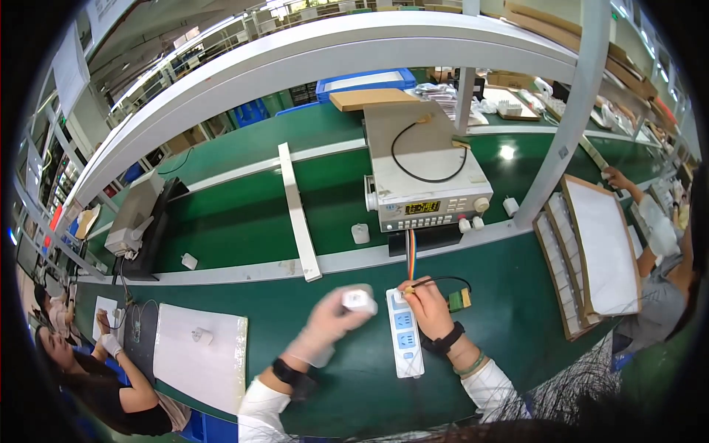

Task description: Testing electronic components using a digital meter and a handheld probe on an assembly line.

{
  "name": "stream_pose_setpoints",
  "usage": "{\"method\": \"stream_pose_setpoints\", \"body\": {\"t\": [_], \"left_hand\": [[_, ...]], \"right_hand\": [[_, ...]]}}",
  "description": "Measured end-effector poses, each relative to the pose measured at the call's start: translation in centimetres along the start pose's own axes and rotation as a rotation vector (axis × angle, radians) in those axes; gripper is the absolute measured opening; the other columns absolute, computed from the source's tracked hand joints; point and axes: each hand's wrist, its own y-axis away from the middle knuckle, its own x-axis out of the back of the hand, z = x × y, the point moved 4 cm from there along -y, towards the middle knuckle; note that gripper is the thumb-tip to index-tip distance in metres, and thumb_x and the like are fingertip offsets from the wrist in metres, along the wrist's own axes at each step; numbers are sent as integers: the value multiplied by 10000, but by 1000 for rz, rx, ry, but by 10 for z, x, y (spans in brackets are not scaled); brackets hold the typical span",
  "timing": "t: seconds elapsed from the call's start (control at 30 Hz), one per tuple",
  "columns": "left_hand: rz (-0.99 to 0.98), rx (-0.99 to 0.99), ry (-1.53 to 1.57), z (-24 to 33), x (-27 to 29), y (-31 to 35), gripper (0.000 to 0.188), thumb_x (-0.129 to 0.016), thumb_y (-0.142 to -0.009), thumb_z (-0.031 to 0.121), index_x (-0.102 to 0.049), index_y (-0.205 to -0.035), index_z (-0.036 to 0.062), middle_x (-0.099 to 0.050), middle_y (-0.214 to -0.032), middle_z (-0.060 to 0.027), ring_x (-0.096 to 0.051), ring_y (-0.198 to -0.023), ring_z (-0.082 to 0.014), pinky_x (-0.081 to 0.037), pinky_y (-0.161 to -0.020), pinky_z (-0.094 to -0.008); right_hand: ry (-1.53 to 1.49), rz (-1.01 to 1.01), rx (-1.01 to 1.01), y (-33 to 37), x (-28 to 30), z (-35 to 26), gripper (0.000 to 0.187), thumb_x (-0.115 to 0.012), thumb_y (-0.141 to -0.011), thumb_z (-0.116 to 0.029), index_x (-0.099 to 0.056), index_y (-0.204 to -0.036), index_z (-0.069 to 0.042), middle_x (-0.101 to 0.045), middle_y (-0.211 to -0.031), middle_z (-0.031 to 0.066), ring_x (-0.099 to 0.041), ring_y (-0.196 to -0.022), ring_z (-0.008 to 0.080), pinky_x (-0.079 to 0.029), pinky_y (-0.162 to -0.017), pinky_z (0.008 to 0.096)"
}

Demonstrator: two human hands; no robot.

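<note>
My left hand [329, 323], in a pale glove, is closed round a white power adapter [359, 300] and is slightly blurred. The adapter is held just left of a white power strip [408, 358] with blue socket faces, which lies on the green bench. At the strip's far end, my right hand [430, 314] pinches the end of a black cable [452, 278]; the fingers partly hide that end and the socket below. The cable loops right to a small green circuit board [459, 300] with a yellowish part, lying beside my right hand.
Beyond the strip stands a bench instrument [428, 199] with a lit display and a cable on top. White adapters [360, 233] are scattered on the bench. Left is a white mat [199, 358]; right, stacked trays [602, 251]. Co-workers [111, 376] sit at both sides.
</note>
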Motion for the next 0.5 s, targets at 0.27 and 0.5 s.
{"method": "stream_pose_setpoints", "body": {"t": [0.27, 0.5], "left_hand": [[-119, -242, -517, -32, -72, 22, 464, -769, -795, 156, -603, -1215, 47, -648, -1093, -92, -616, -1000, -195, -471, -857, -309], [-119, -621, -834, -15, -87, 23, 493, -763, -770, 221, -620, -1235, 142, -653, -1090, -84, -593, -1058, -257, -473, -861, -367]], "right_hand": [[-23, -2, -15, 5, -2, 4, 145, -583, -917, -144, -640, -1026, -67, -587, -1009, 100, -596, -937, 287, -498, -795, 363], [22, -6, 22, 1, 3, 6, 155, -580, -918, -157, -644, -1037, -79, -584, -1017, 105, -597, -939, 285, -498, -800, 362]]}}
